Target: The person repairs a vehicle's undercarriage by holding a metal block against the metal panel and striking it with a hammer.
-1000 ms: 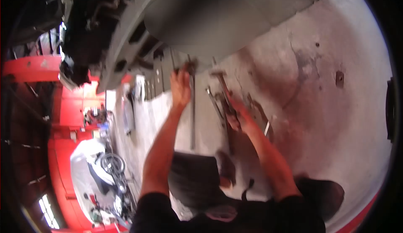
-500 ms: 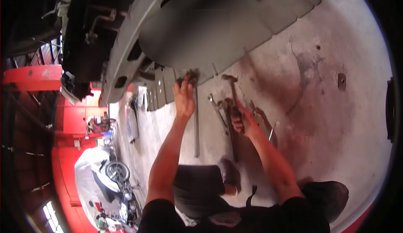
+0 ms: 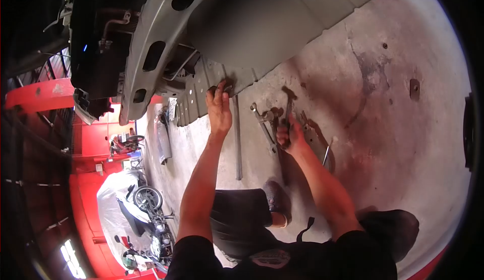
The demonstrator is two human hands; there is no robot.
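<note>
While right hand (image 3: 292,132) grips dark metal hammer (image 3: 289,98), left hand (image 3: 220,109), grip unclear, seemingly braces grey metal panel (image 3: 327,7), so any blow needs care.

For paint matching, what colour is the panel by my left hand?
The panel is dull grey, shown in the head view.

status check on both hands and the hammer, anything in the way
Right hand gripping hammer. Left hand at metal panel edge, grip unclear. Wrench and long bar on floor nearby, possibly underfoot.
</note>
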